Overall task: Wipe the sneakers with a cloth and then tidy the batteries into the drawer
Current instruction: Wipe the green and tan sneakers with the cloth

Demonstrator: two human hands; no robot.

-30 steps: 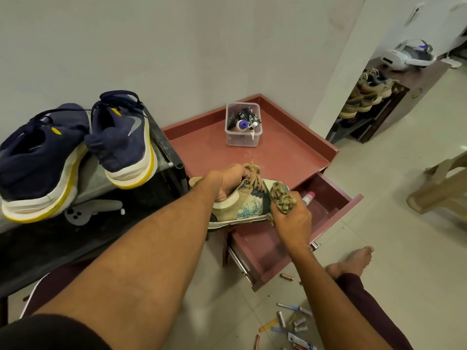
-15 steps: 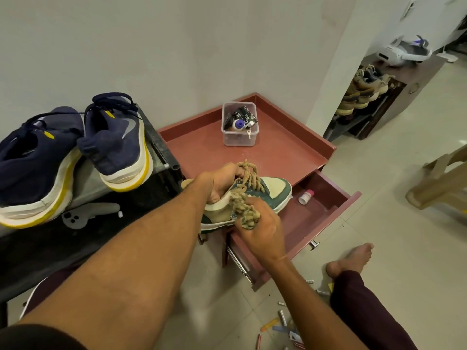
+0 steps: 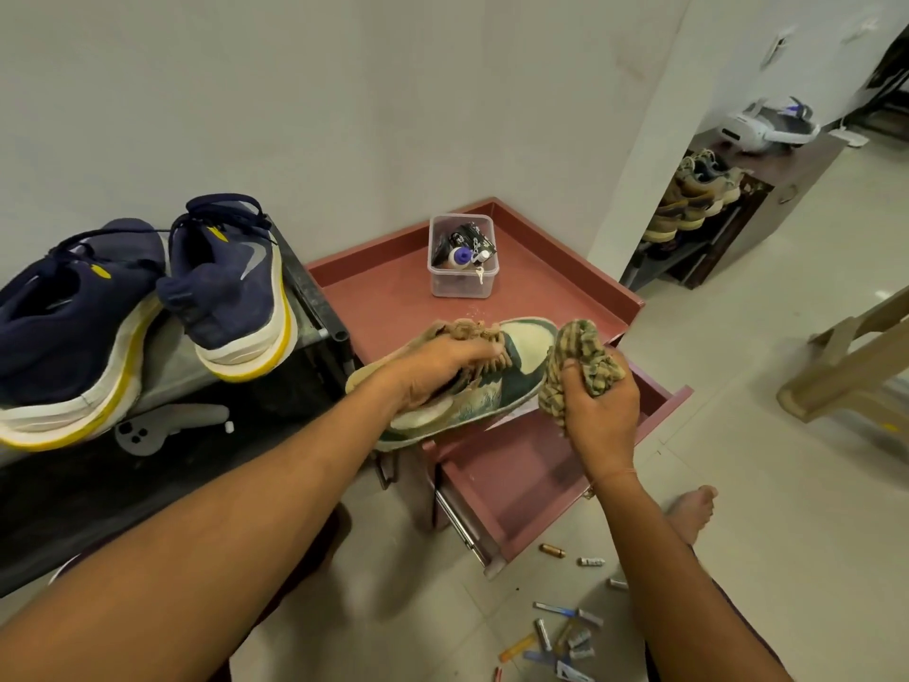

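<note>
Bulging cloth [image 3: 585, 359] above right hand [image 3: 601, 423] fingers [image 3: 574, 397]

Person rig, so we log only what's worn. Left forearm [image 3: 236, 524] and right forearm [image 3: 674, 573] are both bare right up to the frame edge. Left hand [image 3: 438, 371] and right hand [image 3: 602, 415] are bare too, with no rings or gloves that we can make out. A thin pale thread band [image 3: 612, 474] goes round the right wrist. Dark maroon trousers [image 3: 319, 539] show under the left forearm; we can't tell cut or fabric. We think a sliver of the same maroon sits by the right forearm. One bare foot [image 3: 691, 511] shows, toes visible.
</note>
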